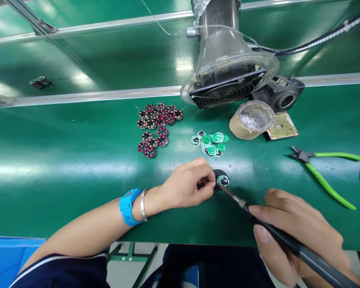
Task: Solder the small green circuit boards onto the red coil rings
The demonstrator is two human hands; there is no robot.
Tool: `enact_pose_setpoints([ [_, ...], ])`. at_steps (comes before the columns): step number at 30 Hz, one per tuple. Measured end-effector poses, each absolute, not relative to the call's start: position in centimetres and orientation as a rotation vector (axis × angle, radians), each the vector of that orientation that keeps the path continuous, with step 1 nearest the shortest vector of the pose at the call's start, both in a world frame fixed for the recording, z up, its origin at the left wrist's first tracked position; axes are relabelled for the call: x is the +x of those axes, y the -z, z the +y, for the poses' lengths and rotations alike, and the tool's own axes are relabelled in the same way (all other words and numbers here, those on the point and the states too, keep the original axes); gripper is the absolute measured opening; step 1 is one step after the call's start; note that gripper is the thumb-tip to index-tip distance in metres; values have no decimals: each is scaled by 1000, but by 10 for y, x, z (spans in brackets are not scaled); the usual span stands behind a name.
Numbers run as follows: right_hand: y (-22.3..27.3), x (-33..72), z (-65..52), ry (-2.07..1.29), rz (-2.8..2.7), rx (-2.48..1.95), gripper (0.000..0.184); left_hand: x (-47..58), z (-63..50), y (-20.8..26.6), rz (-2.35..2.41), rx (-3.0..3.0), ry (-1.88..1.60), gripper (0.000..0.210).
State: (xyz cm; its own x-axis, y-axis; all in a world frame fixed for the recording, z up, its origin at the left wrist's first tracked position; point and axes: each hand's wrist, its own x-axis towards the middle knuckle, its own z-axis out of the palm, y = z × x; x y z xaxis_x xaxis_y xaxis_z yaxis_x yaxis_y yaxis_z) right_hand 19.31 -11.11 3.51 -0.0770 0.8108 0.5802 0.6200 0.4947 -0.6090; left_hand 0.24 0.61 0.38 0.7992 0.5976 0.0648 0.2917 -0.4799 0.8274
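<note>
My right hand (297, 232) grips a black soldering iron (273, 230) like a pen, its metal tip touching or very close to a small round circuit board (223, 181). That board has a black blob at its middle and rests on a dark round base (218, 173). From the left, my left hand (195, 182) reaches in with thumb and forefinger pinched at the board's edge. Whatever lies between those fingertips is too small to make out. Behind the board is a pile of green round circuit boards (211, 143).
Several ring-shaped coils (154, 120) lie at the back left. A fume extractor (228, 72) overhangs the bench (78, 168). At right are a tub of silvery material (249, 122), a sponge tray (282, 126), an iron holder (282, 96) and green-handled cutters (324, 170).
</note>
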Motion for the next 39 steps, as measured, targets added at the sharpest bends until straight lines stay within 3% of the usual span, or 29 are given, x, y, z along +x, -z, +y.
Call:
enact_pose_setpoints([
  [10,-37,201,-105,-297,-1642,-1263,44,2,6,-5,643,2095,-447,5],
  [17,-19,200,-67,-470,-1930,-1235,28,3,5,-9,674,2132,-431,4],
  [31,-5,203,-67,-507,-1902,-1199,32,4,-5,0,393,2698,-699,14],
  [34,-5,203,-67,-494,-1904,-1186,32,4,-5,-4,423,2565,-648,11],
  [39,-6,201,-65,-427,-1905,-1155,34,5,-5,-11,750,1863,-387,7],
])
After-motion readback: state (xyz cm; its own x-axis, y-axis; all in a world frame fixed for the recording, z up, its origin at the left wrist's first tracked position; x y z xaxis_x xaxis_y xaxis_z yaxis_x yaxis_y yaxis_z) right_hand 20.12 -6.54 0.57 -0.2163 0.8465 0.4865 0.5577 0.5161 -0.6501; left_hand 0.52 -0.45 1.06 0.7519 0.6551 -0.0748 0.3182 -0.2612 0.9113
